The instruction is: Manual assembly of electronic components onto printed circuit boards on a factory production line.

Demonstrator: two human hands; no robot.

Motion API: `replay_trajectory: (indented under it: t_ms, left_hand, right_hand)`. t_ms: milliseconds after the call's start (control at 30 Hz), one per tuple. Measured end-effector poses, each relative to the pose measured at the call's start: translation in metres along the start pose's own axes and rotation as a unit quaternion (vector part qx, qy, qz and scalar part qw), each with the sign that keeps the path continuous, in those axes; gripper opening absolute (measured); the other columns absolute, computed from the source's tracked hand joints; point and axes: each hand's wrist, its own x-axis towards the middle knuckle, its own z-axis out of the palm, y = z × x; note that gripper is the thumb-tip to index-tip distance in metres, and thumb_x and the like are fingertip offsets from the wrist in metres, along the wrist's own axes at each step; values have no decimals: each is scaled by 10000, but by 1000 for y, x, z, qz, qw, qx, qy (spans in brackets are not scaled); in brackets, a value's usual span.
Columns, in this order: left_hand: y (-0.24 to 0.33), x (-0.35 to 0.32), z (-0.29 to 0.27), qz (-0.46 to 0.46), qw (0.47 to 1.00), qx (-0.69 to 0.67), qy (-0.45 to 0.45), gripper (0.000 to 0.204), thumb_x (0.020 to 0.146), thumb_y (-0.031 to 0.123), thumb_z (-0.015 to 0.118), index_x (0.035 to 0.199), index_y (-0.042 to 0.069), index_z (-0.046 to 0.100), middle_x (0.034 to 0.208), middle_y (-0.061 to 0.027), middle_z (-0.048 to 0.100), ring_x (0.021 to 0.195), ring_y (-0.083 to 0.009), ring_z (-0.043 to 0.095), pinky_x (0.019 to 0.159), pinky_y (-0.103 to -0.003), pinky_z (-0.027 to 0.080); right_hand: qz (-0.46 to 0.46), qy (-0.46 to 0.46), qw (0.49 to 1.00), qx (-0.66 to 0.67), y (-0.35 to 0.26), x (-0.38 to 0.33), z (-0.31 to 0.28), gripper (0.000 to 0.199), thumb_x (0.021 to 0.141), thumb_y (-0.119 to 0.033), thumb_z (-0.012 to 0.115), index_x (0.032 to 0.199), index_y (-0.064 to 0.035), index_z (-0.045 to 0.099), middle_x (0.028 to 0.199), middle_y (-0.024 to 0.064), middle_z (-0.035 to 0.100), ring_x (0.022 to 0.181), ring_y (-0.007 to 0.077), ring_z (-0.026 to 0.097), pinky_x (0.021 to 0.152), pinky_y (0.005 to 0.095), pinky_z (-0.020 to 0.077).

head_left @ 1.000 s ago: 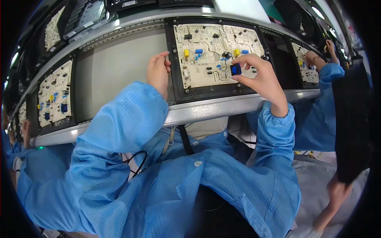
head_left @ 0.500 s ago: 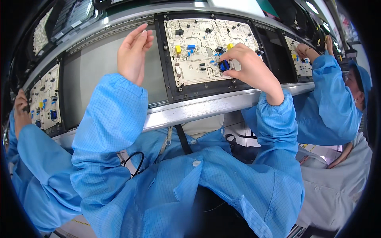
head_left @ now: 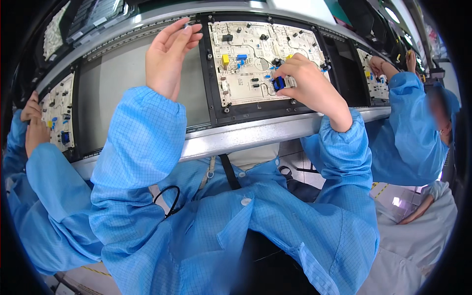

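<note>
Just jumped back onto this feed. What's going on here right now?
The person's right hand pinches a dark blue component over the lower part of a pale circuit board set in a black frame; whether the component touches the board is hard to tell. The left hand is raised left of that board, fingers curled together; I can't tell whether it holds anything. To either side, co-workers' hands are at similar boards.

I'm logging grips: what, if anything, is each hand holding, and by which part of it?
The right hand pinches a blue-and-black component by its opposite sides. Whether the left hand holds anything small cannot be told.
</note>
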Motion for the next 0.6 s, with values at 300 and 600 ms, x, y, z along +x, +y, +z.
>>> replay_trajectory:
  t_ms: [300,600]
  left_hand:
    - [3,-11,12,110,981,146,-68,223,853,73,619,1065,7,594,955,-51,601,880,-94,563,816,-216,454]
    - [0,-13,19,105,975,144,-135,209,833,44,631,1039,16,611,935,-45,613,850,-98,565,785,-213,462]
  right_hand:
    - [30,30,997,60,-3,-8,3,312,660,-70,734,950,-18,630,873,122,594,869,282,548,754,351,456]
    - [22,-8,1000,10,-11,4,-3,302,667,-56,723,939,4,606,872,131,589,879,297,551,752,361,455]
